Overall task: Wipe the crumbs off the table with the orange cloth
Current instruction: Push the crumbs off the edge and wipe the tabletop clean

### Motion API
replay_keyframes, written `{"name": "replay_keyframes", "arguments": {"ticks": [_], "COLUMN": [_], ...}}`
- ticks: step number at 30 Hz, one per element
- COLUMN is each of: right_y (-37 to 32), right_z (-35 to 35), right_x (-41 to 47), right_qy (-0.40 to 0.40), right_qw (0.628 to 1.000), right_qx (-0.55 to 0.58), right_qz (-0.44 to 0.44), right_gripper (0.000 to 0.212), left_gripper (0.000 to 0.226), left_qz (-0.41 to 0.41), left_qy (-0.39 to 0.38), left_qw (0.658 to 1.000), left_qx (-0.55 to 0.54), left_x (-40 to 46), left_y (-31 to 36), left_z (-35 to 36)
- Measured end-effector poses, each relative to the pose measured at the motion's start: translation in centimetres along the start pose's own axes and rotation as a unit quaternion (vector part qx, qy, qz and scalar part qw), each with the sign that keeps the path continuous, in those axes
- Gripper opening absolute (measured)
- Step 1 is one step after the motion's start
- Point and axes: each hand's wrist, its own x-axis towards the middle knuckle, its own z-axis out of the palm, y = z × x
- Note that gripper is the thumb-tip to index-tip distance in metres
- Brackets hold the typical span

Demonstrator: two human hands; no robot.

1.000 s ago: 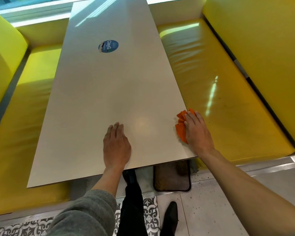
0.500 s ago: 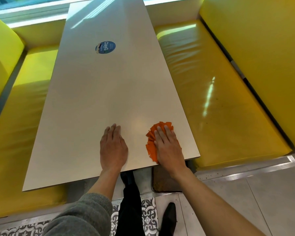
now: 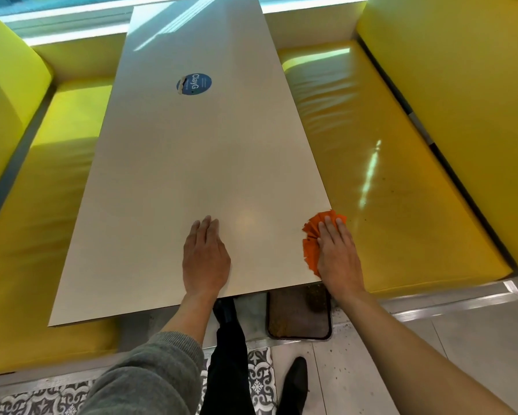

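The long pale table (image 3: 176,175) runs away from me between two yellow benches. My right hand (image 3: 338,253) presses flat on the crumpled orange cloth (image 3: 311,241) at the table's near right corner, with part of the cloth sticking past the right edge. My left hand (image 3: 205,259) lies flat on the tabletop near the front edge, fingers together, holding nothing. I can make out no crumbs on the table surface. Small dark specks lie on the right bench beside the cloth.
A round blue sticker (image 3: 194,84) sits on the far half of the table. Yellow bench seats (image 3: 401,181) flank both sides. A brown tray (image 3: 299,316) lies on the floor under the near right corner. My dark trousers and shoes stand below the front edge.
My right hand slid the cloth left toward the table's middle, then back right to the right edge. The left hand stayed planted.
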Motion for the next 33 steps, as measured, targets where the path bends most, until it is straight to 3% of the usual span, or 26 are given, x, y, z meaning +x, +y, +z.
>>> {"name": "replay_keyframes", "arguments": {"ticks": [7,12,18,22,25,33], "right_y": [0.8,0.4,-3.9,-7.4,-9.1,-7.6], "right_z": [-1.5,-2.2,-3.0,-1.4,0.4,0.4], "right_x": [1.3,3.2,5.1,4.6,3.7,5.8], "right_qy": [0.025,0.033,0.041,-0.028,-0.076,-0.049], "right_qw": [0.991,0.995,0.997,0.992,0.989,0.993], "right_qx": [0.093,0.072,0.036,0.029,0.008,-0.004], "right_qz": [0.092,0.053,-0.048,-0.118,-0.127,-0.111], "right_gripper": [0.049,0.048,0.048,0.062,0.064,0.066], "left_gripper": [0.047,0.043,0.035,0.034,0.036,0.038], "left_qz": [0.005,0.022,0.048,0.053,0.06,0.068], "left_qy": [-0.016,-0.044,-0.018,0.007,0.013,0.012], "left_qw": [0.999,0.998,0.998,0.997,0.996,0.995], "left_qx": [0.033,0.05,0.036,0.051,0.064,0.076], "left_x": [-0.4,0.3,0.9,0.8,1.0,1.8], "left_y": [0.1,-0.5,-1.4,-1.5,-1.8,-2.2], "left_z": [-0.7,-1.8,-2.1,-1.5,-1.3,-0.9]}}
